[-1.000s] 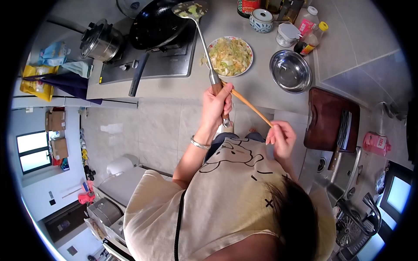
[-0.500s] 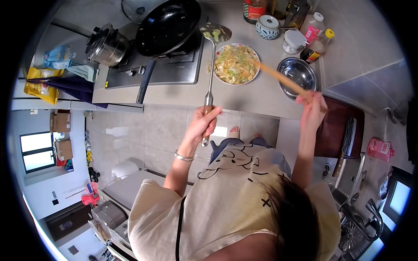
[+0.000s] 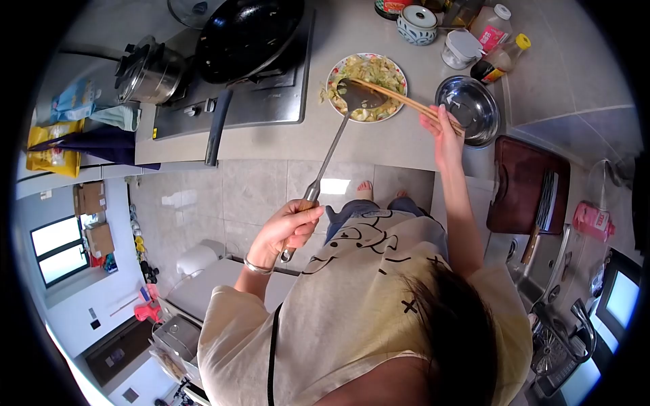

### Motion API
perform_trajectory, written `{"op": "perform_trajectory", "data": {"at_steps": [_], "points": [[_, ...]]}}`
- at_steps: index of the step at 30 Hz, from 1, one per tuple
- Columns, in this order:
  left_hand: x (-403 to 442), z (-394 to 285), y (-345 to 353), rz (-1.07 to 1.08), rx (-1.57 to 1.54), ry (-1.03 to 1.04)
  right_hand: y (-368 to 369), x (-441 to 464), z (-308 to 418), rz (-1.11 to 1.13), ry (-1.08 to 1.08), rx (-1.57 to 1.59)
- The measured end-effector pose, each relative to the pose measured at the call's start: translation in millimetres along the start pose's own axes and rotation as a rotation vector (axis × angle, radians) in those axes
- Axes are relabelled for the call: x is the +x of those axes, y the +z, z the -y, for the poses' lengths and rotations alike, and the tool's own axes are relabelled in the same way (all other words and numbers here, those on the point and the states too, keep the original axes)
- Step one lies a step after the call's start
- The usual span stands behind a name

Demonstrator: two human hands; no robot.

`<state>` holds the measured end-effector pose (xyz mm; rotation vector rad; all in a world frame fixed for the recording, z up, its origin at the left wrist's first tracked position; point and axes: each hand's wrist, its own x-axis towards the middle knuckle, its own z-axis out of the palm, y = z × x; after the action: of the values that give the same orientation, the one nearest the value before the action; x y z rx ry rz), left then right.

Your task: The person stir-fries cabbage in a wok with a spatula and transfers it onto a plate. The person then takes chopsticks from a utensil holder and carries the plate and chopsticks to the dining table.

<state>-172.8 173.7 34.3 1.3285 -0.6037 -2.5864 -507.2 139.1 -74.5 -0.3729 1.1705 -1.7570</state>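
Note:
My left hand [image 3: 292,227] is closed round the handle of a long metal spatula [image 3: 330,150]. The spatula's dark blade is over the plate of cooked shredded cabbage [image 3: 379,70], covering part of the food. Pinched in my right hand [image 3: 443,132] is a pair of wooden chopsticks [image 3: 410,103], reaching left to the spatula blade. The tips appear to touch the blade, though contact is hard to make out. The plate [image 3: 331,72] has a patterned rim and sits on the counter; bits of cabbage lie at its left edge.
A black wok [image 3: 249,42] rests on the gas stove [image 3: 271,108], its handle jutting over the counter edge. Right of the plate stand a steel bowl [image 3: 467,111], a lidded jar [image 3: 417,26] and a sauce bottle [image 3: 500,61]. A knife [image 3: 542,210] lies on the brown cutting board [image 3: 518,183].
The spatula blade has moved from left of the plate to over the food, and my left hand has drawn back toward my body. The chopsticks have shifted left and now meet the blade.

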Motion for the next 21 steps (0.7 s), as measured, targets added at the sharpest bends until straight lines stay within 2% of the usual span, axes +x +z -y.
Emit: {"op": "perform_trajectory", "data": {"at_steps": [6,12,18,21], "points": [[1.1,-15.3,-9.8,0.006,0.013,-0.043,4.9,13.3,-0.2,-0.068,-0.057,0.005],[-0.1,-34.0,-22.9,0.04,0.007,-0.079,27.1,-7.7,19.9,0.126,-0.025,-0.033],[-2.0,-42.1,-30.3,0.037,0.1,-0.129,32.0,21.6,11.0,-0.048,-0.11,-0.177],[-1.1,-43.5,-32.6,0.025,0.076,-0.145,33.0,18.2,18.2,-0.071,-0.132,-0.082]]}}
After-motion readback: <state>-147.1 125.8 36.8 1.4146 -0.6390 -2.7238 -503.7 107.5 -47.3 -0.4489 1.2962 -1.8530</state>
